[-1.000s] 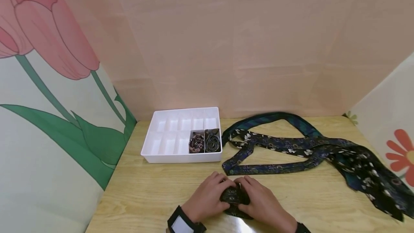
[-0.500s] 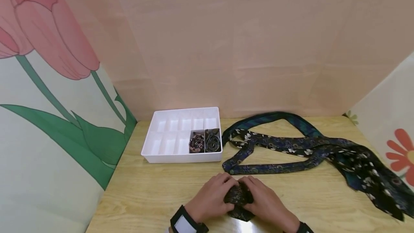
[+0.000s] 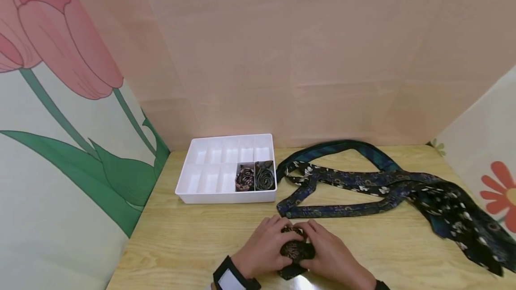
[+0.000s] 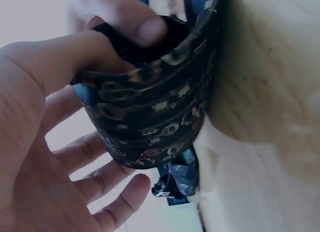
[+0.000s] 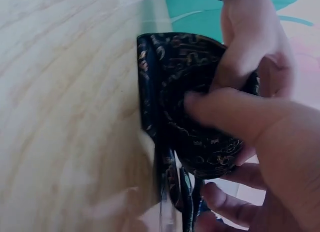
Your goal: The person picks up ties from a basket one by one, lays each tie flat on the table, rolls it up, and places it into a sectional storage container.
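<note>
On the table's near side, both hands hold a dark patterned necktie [image 3: 296, 250] wound into a roll. My left hand [image 3: 264, 246] grips its left side; in the left wrist view that thumb dips into the top of the coil while the fingers [image 4: 107, 179] spread around the outside. My right hand [image 3: 327, 254] grips the other side, with its thumb [image 5: 225, 105] over the coil's open end in the right wrist view. The pointed wide end [image 5: 150, 87] of the tie lies flat along the tabletop under the roll. The coil's inner turns are partly hidden by the thumbs.
Behind the hands stands a white compartment tray [image 3: 225, 198]. Two rolled ties [image 3: 245, 179] fill its front right compartments. Several loose ties lie tangled at right: a green-blue one [image 3: 350, 144], a navy one [image 3: 342, 211] and a black floral one [image 3: 459, 223]. A peach cloth wall [image 3: 290, 79] closes the back.
The roll turns and shifts slightly between the hands, and the fingers change their hold on it. Both hands stay in nearly the same place. The tray and loose ties have not moved.
</note>
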The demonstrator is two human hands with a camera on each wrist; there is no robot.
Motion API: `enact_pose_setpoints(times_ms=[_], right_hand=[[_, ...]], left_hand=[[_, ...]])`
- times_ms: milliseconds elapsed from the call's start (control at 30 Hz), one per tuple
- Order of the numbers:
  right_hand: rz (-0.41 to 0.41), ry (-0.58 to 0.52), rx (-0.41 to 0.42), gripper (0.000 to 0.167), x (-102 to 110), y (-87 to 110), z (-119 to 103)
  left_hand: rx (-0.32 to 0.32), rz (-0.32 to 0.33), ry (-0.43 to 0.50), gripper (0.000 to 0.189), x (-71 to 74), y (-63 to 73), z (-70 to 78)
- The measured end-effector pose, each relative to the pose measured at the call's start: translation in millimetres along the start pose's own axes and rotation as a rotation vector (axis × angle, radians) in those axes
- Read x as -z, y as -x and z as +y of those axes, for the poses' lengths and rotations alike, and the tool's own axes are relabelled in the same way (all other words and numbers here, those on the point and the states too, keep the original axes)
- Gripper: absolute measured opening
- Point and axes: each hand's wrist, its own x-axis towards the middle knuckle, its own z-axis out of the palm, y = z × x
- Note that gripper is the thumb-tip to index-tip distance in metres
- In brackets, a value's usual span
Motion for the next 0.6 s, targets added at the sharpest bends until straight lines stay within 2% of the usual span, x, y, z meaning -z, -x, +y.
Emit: enact_pose_setpoints(times_ms=[133, 233, 367, 467, 600], right_hand=[[-0.009, 0.018, -0.016, 0.064, -0.5, 0.2, -1.1], [-0.012, 0.004, -0.018, 0.068, -0.7, 1.1, -0.5], [-0.008, -0.053, -0.022, 0.074, -1.2, 0.0, 0.3], [-0.008, -0.090, -0.062, 0.068, -2.7, -1.1, 2.3], [-0.007, -0.121, -0.102, 0.065, -4.0, -0.9, 7.3]], left_hand=[[-0.006, -0.011, -0.030, 0.055, -0.6, -1.0, 0.1], [-0.018, -0.016, -0.029, 0.053, -2.4, -2.3, -0.1], [-0.017, -0.012, 0.028, 0.050, -2.9, -2.6, -2.4], [0.036, -0.005, 0.147, 0.056, -5.1, 1.5, -5.0], [0.170, 0.063, 0.266, 0.051, -8.3, 10.2, -8.8]])
